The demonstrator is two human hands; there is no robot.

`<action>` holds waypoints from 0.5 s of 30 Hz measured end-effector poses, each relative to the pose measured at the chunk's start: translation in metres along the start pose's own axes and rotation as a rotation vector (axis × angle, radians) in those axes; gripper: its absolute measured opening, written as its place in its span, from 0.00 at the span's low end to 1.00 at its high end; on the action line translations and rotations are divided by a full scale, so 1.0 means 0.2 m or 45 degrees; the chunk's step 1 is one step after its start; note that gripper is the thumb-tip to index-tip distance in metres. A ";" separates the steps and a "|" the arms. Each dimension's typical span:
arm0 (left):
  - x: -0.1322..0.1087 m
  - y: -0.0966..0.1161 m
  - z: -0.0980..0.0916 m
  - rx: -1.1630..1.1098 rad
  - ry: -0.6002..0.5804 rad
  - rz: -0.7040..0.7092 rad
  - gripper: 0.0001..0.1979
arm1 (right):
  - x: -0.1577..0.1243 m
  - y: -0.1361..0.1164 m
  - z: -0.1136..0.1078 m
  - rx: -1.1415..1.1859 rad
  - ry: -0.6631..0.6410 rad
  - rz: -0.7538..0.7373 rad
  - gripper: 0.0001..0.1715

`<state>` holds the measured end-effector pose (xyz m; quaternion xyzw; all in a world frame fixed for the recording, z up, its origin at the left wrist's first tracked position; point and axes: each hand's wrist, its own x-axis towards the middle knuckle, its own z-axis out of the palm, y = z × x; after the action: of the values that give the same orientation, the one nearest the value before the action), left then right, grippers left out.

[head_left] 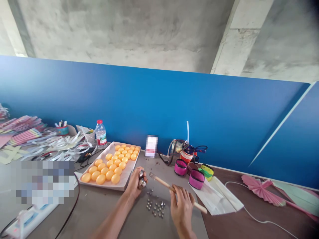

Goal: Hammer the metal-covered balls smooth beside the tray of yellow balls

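My left hand point(135, 182) is closed around shiny, dark silver balls point(142, 183), one above the other; whether they are joined I cannot tell. In my right hand point(182, 206) is a flat brush point(163, 183) with a long pale wooden handle, its tip pointing up and left toward the balls, a little apart from them. Several small shiny metal beads point(157, 208) lie loose on the grey table between my hands. Left of my left hand is a shallow white tray point(126, 172) holding several orange balls point(109, 175).
Pink point(196, 179) and green fabric bands stand at the right beside white sheets point(219, 196). A pink paper fan point(261, 191) lies farther right. A water bottle point(101, 134), tangled white strips point(64, 142) and a power strip point(35, 217) are on the left. A blue partition point(154, 103) rises behind.
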<state>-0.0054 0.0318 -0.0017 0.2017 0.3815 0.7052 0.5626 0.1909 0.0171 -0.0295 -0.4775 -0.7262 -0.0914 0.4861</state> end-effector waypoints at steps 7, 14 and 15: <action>0.00 0.00 0.00 -0.081 0.007 -0.020 0.10 | -0.02 0.02 0.03 -0.012 -0.027 0.001 0.16; 0.05 -0.01 -0.07 -0.530 0.069 -0.125 0.09 | -0.04 0.05 0.06 -0.043 -0.004 0.019 0.18; 0.06 -0.01 -0.08 -0.572 0.056 -0.141 0.08 | -0.04 0.06 0.06 -0.046 0.001 0.020 0.18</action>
<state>-0.0196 0.0375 -0.0144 0.0349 0.2376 0.7446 0.6229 0.1934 0.0255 -0.0463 -0.4917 -0.7206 -0.1008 0.4784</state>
